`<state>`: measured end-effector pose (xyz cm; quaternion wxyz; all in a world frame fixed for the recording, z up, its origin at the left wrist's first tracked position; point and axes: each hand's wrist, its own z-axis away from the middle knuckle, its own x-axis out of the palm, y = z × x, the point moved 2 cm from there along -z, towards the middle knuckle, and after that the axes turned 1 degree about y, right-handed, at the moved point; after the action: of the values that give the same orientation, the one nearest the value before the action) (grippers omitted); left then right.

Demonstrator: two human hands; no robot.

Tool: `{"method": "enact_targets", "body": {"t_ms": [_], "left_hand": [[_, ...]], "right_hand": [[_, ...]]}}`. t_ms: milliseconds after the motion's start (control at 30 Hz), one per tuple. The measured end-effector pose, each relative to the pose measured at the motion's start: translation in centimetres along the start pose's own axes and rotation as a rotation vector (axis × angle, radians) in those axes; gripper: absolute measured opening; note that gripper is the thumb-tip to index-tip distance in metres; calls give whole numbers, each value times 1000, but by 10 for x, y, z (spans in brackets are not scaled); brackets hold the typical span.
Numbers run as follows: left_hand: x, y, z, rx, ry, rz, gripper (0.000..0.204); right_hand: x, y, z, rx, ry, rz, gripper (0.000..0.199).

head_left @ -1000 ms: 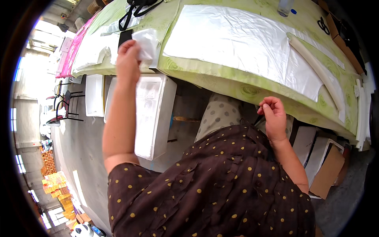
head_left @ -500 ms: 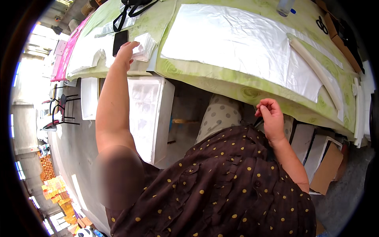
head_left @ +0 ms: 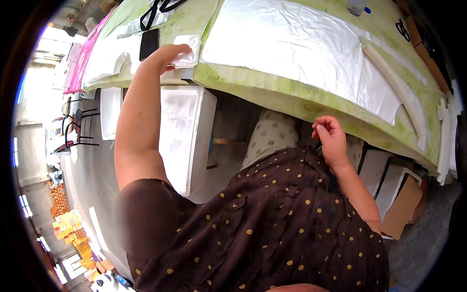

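Observation:
My left hand [head_left: 168, 56] reaches to the near edge of the table, its fingers over a small stack of flat white packets [head_left: 191, 54] and its thumb at the near side. A black phone [head_left: 149, 45] lies just left of that hand. My right hand [head_left: 332, 140] is held above my lap in front of the table edge, with fingers curled and thumb against them. Whatever those fingers hold is hidden; something dark shows just below them. A wide white plastic sheet [head_left: 282, 46] covers much of the table to the right of the packets.
A long pale roll [head_left: 393, 87] lies across the sheet's right end. Beyond are black scissors [head_left: 403, 30] and a clear bottle [head_left: 356, 7]. The table has a green patterned cover [head_left: 272, 90]. A white foam box [head_left: 197, 141] stands below on the left; cardboard [head_left: 402, 208] leans below right.
My left hand has moved right, further over the stack, and the packets now look less fanned out. My right hand stays curled in nearly the same place. The view has shifted slightly.

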<state>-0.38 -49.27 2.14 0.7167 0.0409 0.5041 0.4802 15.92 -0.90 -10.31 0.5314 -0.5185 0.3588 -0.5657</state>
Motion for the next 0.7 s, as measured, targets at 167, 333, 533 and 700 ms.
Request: {"method": "enact_targets", "body": {"t_ms": [167, 333, 533, 700], "left_hand": [[11, 18, 6, -4, 19, -127, 42], [7, 14, -5, 14, 85, -236, 65], [19, 19, -25, 123, -2, -138, 61], [8, 3, -43, 223, 94, 29, 46]], "right_hand": [[-2, 0, 0, 20, 15, 6, 15], [-5, 4, -2, 24, -6, 12, 15], [-8, 4, -2, 26, 10, 52, 15], [-7, 9, -3, 27, -27, 69, 16]]}}
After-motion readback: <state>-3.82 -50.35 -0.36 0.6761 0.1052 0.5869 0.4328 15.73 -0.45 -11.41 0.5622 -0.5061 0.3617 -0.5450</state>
